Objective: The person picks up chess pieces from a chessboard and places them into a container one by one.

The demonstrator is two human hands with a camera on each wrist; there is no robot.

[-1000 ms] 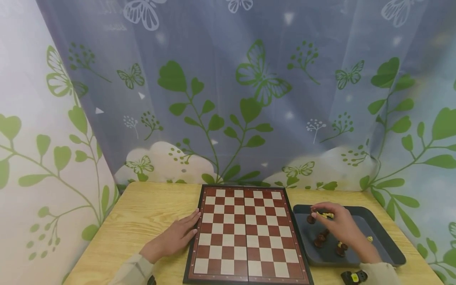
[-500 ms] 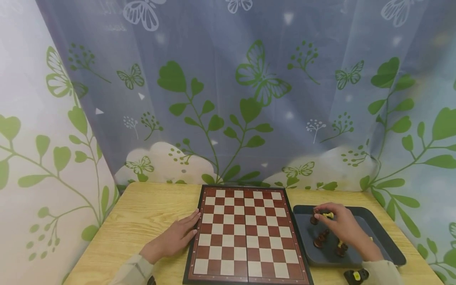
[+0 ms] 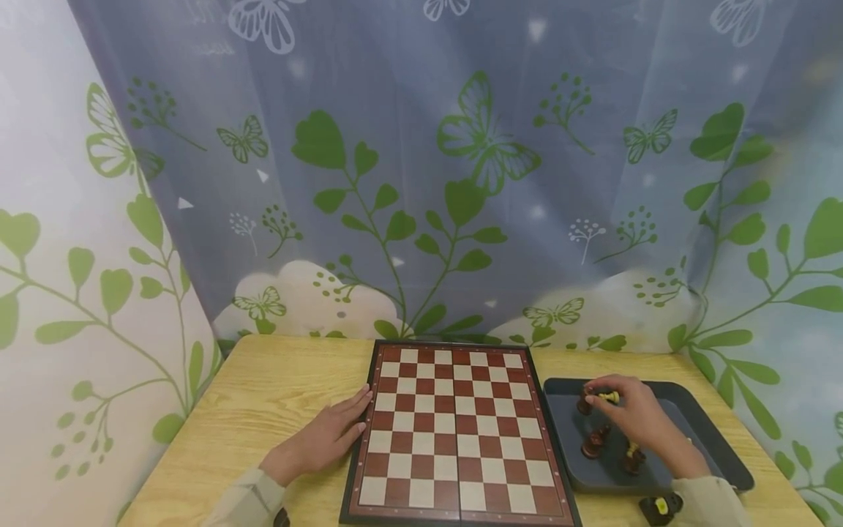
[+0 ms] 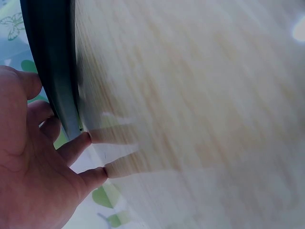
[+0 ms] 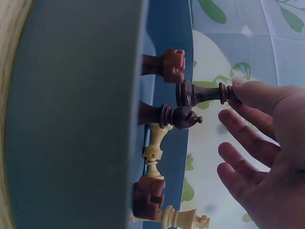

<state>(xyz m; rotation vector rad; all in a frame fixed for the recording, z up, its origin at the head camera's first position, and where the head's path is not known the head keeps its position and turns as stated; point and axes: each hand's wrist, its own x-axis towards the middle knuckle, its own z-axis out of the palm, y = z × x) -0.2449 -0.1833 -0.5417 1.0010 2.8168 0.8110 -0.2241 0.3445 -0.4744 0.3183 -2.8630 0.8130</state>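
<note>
A dark brown chess piece (image 5: 205, 93) hangs base-down from my right hand (image 5: 271, 129); thumb and index finger pinch its top, which they hide. That hand is over the dark grey tray (image 3: 714, 432) in the head view. Below the held piece, the right wrist view has a brown rook (image 5: 174, 66), a brown bishop (image 5: 180, 117) and several cream pieces (image 5: 183, 218). To the left lies the brown-and-cream chessboard (image 3: 454, 432). My left hand (image 3: 323, 439) rests on the table, fingers extended, fingertips touching the board's left edge (image 4: 57, 62).
The wooden table (image 3: 276, 380) bears board and tray side by side, nearly touching. A patterned curtain (image 3: 421, 219) hangs behind the table. A small black object with a yellow mark (image 3: 661, 506) shows by the right sleeve, below the tray's near edge.
My right hand has shifted slightly right over the tray, with the brown piece in its fingers. The left hand stays against the board.
</note>
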